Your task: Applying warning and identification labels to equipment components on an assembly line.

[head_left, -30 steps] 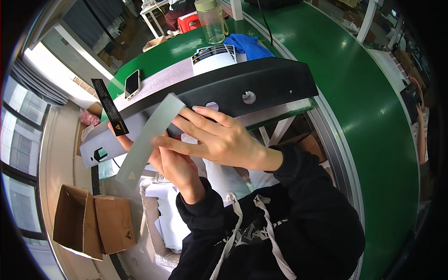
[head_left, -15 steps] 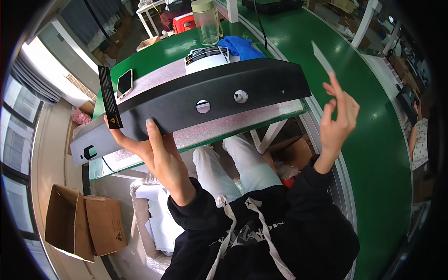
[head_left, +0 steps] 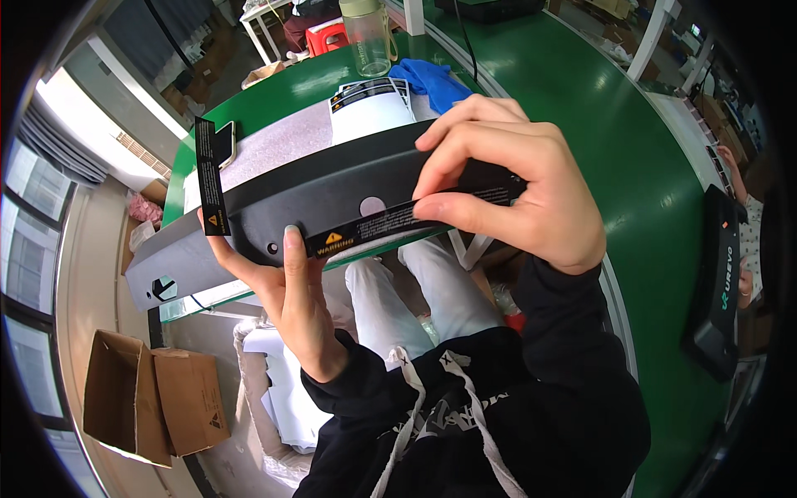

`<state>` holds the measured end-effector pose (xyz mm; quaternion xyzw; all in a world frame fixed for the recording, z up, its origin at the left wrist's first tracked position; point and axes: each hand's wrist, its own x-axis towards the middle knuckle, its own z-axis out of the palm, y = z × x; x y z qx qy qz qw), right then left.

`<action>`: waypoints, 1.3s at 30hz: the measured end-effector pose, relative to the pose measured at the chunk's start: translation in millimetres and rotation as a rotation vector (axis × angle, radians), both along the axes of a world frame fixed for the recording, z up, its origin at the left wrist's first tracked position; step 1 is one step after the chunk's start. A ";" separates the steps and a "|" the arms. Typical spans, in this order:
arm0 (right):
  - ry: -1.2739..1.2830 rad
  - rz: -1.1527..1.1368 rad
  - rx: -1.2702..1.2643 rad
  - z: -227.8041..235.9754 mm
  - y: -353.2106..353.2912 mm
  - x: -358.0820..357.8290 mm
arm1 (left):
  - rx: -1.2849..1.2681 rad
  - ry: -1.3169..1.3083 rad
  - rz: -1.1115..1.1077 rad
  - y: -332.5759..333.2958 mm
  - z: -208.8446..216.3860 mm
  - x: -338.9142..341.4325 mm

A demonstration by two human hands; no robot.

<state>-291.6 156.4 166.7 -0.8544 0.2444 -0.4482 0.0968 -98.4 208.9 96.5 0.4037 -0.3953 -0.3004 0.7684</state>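
A long, curved black plastic panel [head_left: 324,184] with holes through it is tilted over the near edge of the bench. My left hand [head_left: 299,303] grips its lower side, the thumb upright on the front face. A narrow black label [head_left: 211,178] with a yellow triangle stands up by the left index finger. Closed in a pinch, my right hand [head_left: 531,187] has thumb and fingers on a second black label [head_left: 365,230], laid lengthwise along the panel's lower edge. That hand covers the panel's right end. Whether this label is fully stuck down, I cannot tell.
Behind the panel lie a phone [head_left: 227,143], white label sheets [head_left: 374,109] and a blue cloth [head_left: 430,81], beside a clear bottle [head_left: 365,46]. At right, a black unit [head_left: 716,286] sits on the green conveyor [head_left: 647,241] near another person's hands. Cardboard boxes [head_left: 191,398] stand lower left.
My right hand has come left from beside the panel, bringing its strip against the panel's face. The panel dipped slightly. At far right, the black unit has moved nearer along the conveyor.
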 end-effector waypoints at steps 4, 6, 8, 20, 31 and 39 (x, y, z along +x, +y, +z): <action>0.062 0.100 0.192 -2.6 -8.7 20.1 | 0.024 0.018 0.062 1.3 -8.4 0.3; 0.031 0.049 0.177 -7.4 -12.5 24.5 | -0.134 0.175 0.013 -2.4 -4.8 -2.0; 0.020 0.026 0.172 -9.1 -13.9 25.6 | -0.209 0.256 -0.007 -2.9 -3.3 -2.3; 0.072 -0.079 0.010 -15.4 -9.8 27.1 | -0.119 0.093 0.018 -1.7 -9.0 0.3; 0.059 -0.044 -0.003 -18.6 -5.8 20.2 | -0.121 0.058 0.074 -5.0 -10.7 -1.5; 0.036 -0.206 -0.111 -24.0 0.7 17.1 | -0.227 0.057 0.058 -11.5 -12.1 0.1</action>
